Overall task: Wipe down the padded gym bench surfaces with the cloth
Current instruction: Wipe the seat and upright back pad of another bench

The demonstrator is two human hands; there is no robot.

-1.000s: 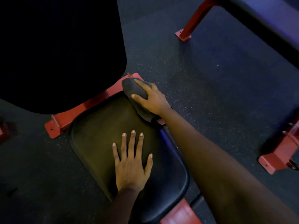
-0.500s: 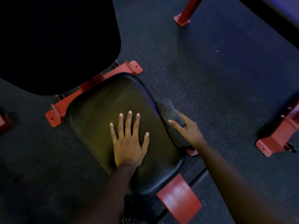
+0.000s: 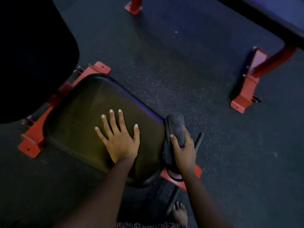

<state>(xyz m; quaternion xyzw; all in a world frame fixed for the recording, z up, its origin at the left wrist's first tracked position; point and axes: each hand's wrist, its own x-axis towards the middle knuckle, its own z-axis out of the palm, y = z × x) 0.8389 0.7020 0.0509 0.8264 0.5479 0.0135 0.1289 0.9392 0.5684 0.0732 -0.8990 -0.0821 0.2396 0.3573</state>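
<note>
— Cloth (image 3: 175,129), dark grey, one. Where did you have it?
— The cloth was against the right edge of the seat pad (image 3: 79,116), bunched and hanging down its side. Your right hand (image 3: 184,150) gripped it, fingers curled round the far side, thumb laid across the top.
— And your left hand (image 3: 120,140)?
— Flat on the pad's top, near the cloth but apart from it. Your fingers were straight and spread, thumb held wide.
— Seat pad, description?
— Black, rounded corners, mounted on a red frame (image 3: 31,145) whose foot plates sat on the floor (image 3: 181,71), dark and speckled.
— Adjacent items?
— One back pad (image 3: 32,55), black, rising at upper left just beyond the seat. One black bar (image 3: 198,140), just beside your right hand on its right. One second bench (image 3: 263,14) at upper right, on red legs (image 3: 245,89), well apart from the seat. One bare foot (image 3: 180,213), yours, on the floor below your right forearm.
</note>
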